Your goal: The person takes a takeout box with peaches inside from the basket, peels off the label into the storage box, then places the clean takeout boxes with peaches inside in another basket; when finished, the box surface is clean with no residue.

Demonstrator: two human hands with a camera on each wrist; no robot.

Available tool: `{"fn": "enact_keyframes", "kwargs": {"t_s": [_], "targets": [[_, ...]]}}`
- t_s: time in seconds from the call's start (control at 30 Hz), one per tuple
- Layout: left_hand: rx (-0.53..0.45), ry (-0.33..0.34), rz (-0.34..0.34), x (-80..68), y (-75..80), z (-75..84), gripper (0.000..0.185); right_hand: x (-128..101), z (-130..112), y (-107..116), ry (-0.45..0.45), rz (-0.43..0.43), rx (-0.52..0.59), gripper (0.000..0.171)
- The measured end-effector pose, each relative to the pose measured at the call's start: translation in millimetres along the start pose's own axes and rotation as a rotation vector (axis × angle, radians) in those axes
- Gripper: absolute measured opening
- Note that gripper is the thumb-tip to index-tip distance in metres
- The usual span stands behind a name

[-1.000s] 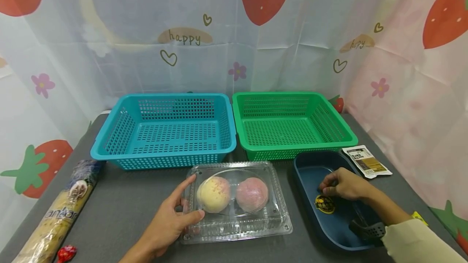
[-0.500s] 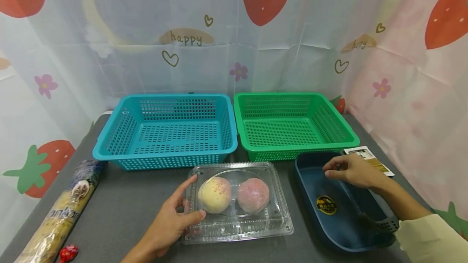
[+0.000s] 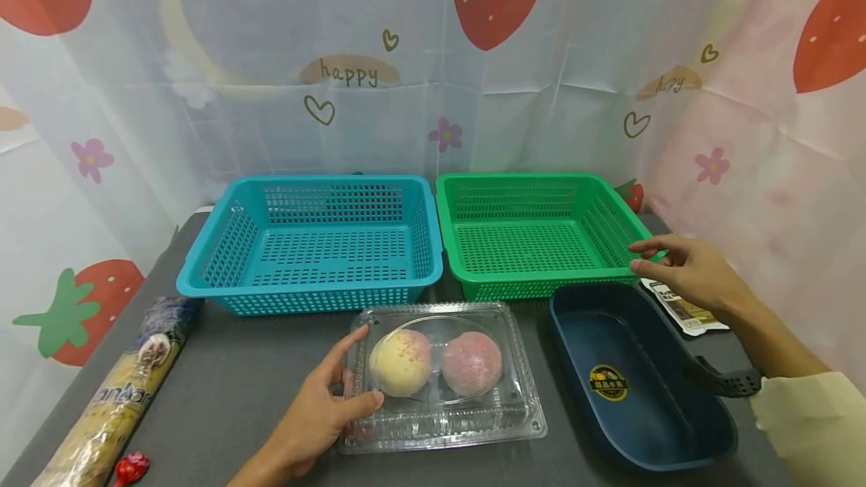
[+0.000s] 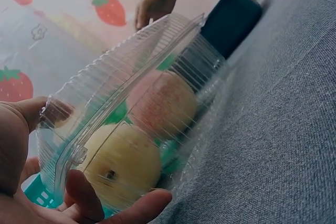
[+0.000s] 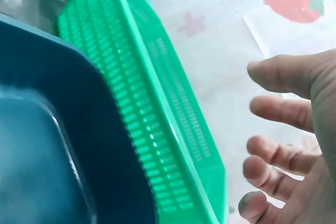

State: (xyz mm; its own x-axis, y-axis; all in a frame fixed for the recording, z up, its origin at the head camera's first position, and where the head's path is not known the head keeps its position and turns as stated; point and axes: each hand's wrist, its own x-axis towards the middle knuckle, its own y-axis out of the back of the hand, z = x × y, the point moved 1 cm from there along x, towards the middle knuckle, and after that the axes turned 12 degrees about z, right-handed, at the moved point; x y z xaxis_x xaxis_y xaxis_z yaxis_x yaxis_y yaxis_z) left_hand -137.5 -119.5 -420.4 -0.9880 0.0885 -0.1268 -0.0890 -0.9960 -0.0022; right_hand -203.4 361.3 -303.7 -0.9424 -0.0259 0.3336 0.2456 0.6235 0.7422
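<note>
A clear plastic clamshell box [image 3: 443, 378] lies on the grey table, with one yellowish and one pink round peach-like fruit [image 3: 471, 363] inside. My left hand [image 3: 318, 404] holds its left end, thumb on the near part of the lid and index finger at the far corner. In the left wrist view the fingers curl against the box's end wall. My right hand [image 3: 697, 276] hovers beside the right corner of the green basket [image 3: 541, 274], fingers spread and holding nothing. Below it is a white-and-brown packet [image 3: 686, 310], partly covered by the hand. A dark blue tray [image 3: 643, 427] stands just left of the right forearm.
A blue basket [image 3: 311, 295] stands left of the green one, against the strawberry-print curtain [image 3: 501, 111]. On the left lie a long printed bag [image 3: 122, 389] and a red-wrapped candy [image 3: 131, 466]. The tray bears a round black-and-yellow sticker [image 3: 608, 382].
My right hand has risen out of the blue tray and moved away and to the right, over the packet by the green basket. The left hand has stayed on the box.
</note>
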Motion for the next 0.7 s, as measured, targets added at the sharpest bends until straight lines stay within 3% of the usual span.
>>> {"fn": "enact_keyframes", "kwargs": {"t_s": [0.33, 0.7], "targets": [[-0.006, -0.006, -0.007, -0.1, 0.3, 1.0, 0.086, 12, 20, -1, 0.047, 0.087, -0.049, 0.046], [-0.005, -0.006, -0.024, -0.4, 1.7, 0.3, 0.081, 17, 49, -10, 0.034, 0.058, -0.03, 0.055]]}}
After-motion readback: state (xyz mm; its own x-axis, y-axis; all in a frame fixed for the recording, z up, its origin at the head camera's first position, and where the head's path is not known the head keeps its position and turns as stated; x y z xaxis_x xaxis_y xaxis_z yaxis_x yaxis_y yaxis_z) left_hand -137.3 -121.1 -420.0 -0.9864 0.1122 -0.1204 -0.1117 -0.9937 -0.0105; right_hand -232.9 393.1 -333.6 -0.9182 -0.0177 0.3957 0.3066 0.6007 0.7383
